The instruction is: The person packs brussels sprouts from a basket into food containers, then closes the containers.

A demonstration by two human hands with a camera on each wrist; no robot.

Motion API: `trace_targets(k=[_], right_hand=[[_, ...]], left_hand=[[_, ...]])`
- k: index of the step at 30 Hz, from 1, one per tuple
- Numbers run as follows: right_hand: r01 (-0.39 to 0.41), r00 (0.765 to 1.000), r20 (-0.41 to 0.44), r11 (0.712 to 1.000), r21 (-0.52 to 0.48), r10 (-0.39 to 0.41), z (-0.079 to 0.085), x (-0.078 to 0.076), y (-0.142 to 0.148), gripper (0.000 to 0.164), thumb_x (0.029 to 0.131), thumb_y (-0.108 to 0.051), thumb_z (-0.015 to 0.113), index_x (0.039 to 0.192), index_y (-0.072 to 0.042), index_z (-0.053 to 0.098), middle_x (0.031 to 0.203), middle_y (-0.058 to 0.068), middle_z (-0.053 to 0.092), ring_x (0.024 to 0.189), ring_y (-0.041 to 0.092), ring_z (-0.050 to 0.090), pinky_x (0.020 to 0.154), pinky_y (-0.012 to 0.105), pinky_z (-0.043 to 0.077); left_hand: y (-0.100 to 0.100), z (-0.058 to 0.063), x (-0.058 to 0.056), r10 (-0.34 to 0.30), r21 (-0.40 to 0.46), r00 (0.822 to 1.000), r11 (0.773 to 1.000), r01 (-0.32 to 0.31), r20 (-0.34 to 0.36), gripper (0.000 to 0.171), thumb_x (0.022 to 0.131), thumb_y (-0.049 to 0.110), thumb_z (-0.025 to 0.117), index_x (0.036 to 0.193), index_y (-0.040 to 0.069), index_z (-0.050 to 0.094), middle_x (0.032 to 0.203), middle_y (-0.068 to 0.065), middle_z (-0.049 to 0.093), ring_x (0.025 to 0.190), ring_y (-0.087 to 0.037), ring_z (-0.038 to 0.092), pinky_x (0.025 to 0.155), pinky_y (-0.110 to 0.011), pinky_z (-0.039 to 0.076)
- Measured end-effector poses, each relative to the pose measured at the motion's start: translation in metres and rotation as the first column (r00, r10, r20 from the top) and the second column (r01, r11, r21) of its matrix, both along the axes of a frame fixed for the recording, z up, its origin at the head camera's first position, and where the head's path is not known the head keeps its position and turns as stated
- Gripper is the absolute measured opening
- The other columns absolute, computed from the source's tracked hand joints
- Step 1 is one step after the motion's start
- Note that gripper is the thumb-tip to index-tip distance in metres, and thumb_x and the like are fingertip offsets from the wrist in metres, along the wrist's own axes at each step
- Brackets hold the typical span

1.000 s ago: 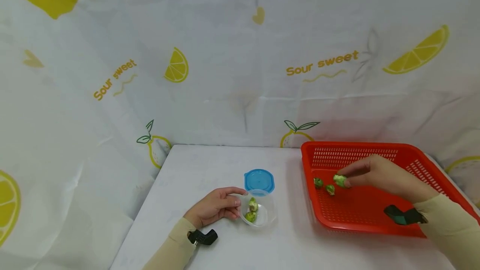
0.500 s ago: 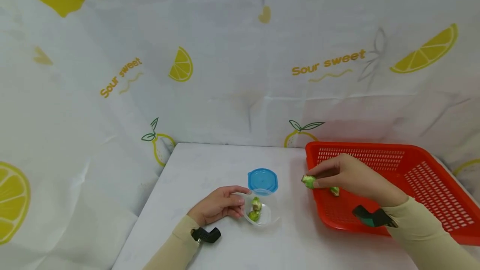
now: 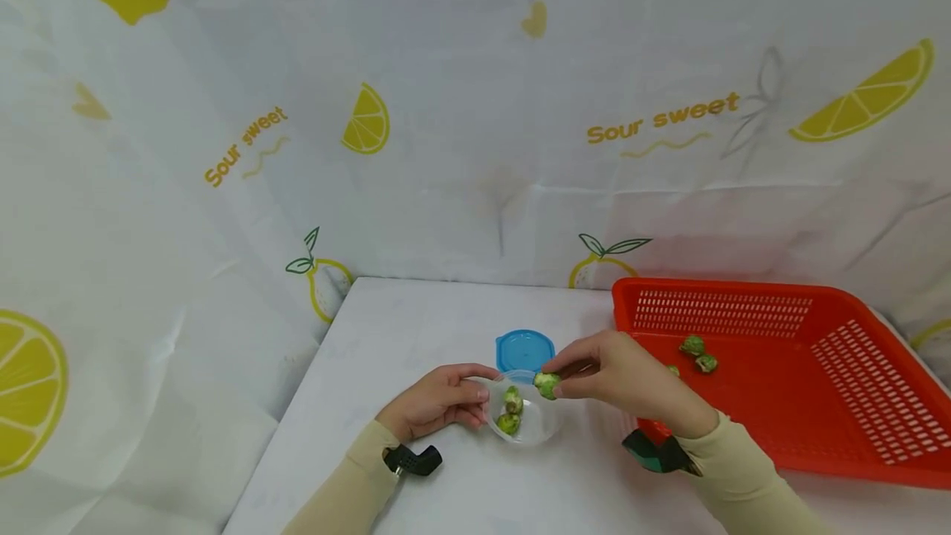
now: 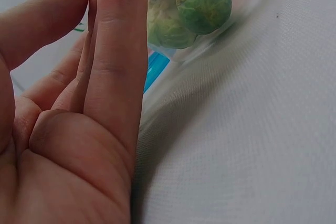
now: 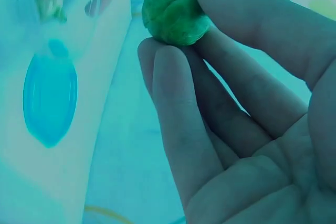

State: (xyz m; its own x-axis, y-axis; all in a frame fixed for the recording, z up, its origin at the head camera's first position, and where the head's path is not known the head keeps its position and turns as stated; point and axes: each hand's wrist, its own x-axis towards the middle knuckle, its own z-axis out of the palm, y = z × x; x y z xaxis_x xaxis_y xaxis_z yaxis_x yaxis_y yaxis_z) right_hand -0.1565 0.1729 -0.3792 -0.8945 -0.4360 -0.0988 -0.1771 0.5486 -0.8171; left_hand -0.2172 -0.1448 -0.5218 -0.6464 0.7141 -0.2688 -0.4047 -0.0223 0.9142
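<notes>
My left hand point(image 3: 437, 403) grips the near-left side of a small clear plastic container point(image 3: 541, 433), thumb on the rim. Two Brussels sprouts point(image 3: 508, 423) sit inside it, also showing through the wall in the left wrist view. Between thumb and fingertips, my right hand point(image 3: 624, 378) pinches another Brussels sprout point(image 3: 546, 385), over the container's right rim. The right wrist view shows that pinched sprout point(image 5: 176, 11) green and round. A blue lid point(image 3: 524, 348) lies on the table just behind the container.
A red perforated basket point(image 3: 787, 386) stands at the right, with a few Brussels sprouts point(image 3: 693, 345) at its left end, one partly behind my right hand. White cloth point(image 3: 446, 213) printed with lemons hangs behind the white table point(image 3: 416, 320).
My right hand has carried the pinched Brussels sprout leftward, out of the red basket to the container. My left hand still holds the container in place. The head view has shifted slightly.
</notes>
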Motion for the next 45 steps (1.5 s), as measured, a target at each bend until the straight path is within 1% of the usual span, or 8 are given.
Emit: trace_targets(k=[5,9,17,21,27,32,39,45], right_hand=[[-0.009,1.000,-0.019,0.999,-0.041,0.008,-0.017,0.002,-0.018,0.021,0.094,-0.024,0.086,0.113,-0.015,0.085,0.105,-0.001,0.082,0.094,0.015,0.075,0.080,0.020,0.063],[0.023,1.000,0.000,0.997,-0.068,-0.023,-0.030,0.006,-0.026,0.020,0.094,-0.023,0.086,0.112,-0.015,0.085,0.105,0.000,0.082,0.094,0.015,0.075,0.079,0.019,0.063],[0.046,0.999,0.003,0.998,-0.044,-0.046,-0.047,0.007,-0.034,0.019,0.092,-0.017,0.088,0.110,-0.014,0.086,0.103,0.000,0.080,0.092,0.015,0.074,0.079,0.023,0.065],[0.037,0.999,0.022,0.999,-0.018,-0.037,-0.050,0.008,-0.035,0.020,0.091,-0.017,0.088,0.110,-0.014,0.085,0.103,-0.001,0.079,0.093,0.015,0.071,0.080,0.025,0.066],[0.013,1.000,-0.002,1.000,-0.002,-0.013,-0.052,0.008,-0.036,0.022,0.089,-0.017,0.090,0.110,-0.013,0.085,0.103,-0.001,0.080,0.092,0.013,0.072,0.079,0.024,0.065],[0.022,1.000,0.000,1.000,-0.001,-0.022,-0.054,0.007,-0.037,0.023,0.088,-0.015,0.090,0.110,-0.012,0.085,0.103,-0.001,0.080,0.091,0.012,0.072,0.078,0.027,0.065],[0.012,1.000,-0.007,1.000,0.024,-0.011,-0.054,0.008,-0.039,0.020,0.088,-0.013,0.089,0.108,-0.011,0.086,0.101,0.002,0.081,0.089,0.013,0.070,0.076,0.020,0.061],[0.012,1.000,0.001,1.000,0.025,-0.012,-0.055,0.008,-0.039,0.020,0.090,-0.013,0.088,0.109,-0.010,0.085,0.102,0.003,0.081,0.090,0.013,0.070,0.078,0.025,0.064]], left_hand=[[0.000,0.000,0.001,-0.008,0.005,1.000,1.000,0.008,-0.004,0.052,0.108,0.016,0.068,0.156,0.006,0.053,0.098,-0.002,0.074,0.083,-0.010,0.076,0.081,-0.025,0.066],[0.001,-0.002,0.000,-0.013,0.009,1.000,1.000,0.013,0.002,0.050,0.109,0.014,0.066,0.156,0.006,0.053,0.098,-0.001,0.074,0.083,-0.010,0.077,0.081,-0.024,0.066],[0.000,-0.002,-0.001,-0.007,0.005,1.000,1.000,0.007,-0.010,0.048,0.109,0.013,0.065,0.155,0.004,0.053,0.098,-0.002,0.074,0.082,-0.011,0.076,0.080,-0.025,0.067],[-0.001,-0.004,-0.002,-0.010,0.004,1.000,1.000,0.010,-0.002,0.048,0.110,0.012,0.063,0.156,0.005,0.052,0.098,-0.002,0.074,0.082,-0.010,0.076,0.080,-0.025,0.066],[-0.001,-0.006,-0.003,-0.007,0.012,1.000,1.000,0.007,-0.002,0.048,0.109,0.013,0.064,0.156,0.007,0.053,0.098,-0.003,0.074,0.083,-0.011,0.076,0.080,-0.025,0.067],[-0.001,-0.005,-0.003,-0.015,0.021,1.000,1.000,0.015,-0.003,0.048,0.109,0.012,0.064,0.156,0.006,0.052,0.098,-0.002,0.074,0.083,-0.011,0.076,0.080,-0.025,0.067],[-0.001,0.000,-0.001,-0.008,0.013,1.000,1.000,0.008,-0.007,0.049,0.108,0.014,0.066,0.155,0.006,0.053,0.097,-0.001,0.074,0.082,-0.010,0.075,0.080,-0.025,0.066],[0.000,0.001,0.000,-0.006,0.004,1.000,1.000,0.006,-0.003,0.048,0.109,0.013,0.066,0.155,0.006,0.054,0.097,-0.001,0.073,0.081,-0.009,0.075,0.080,-0.024,0.066]])
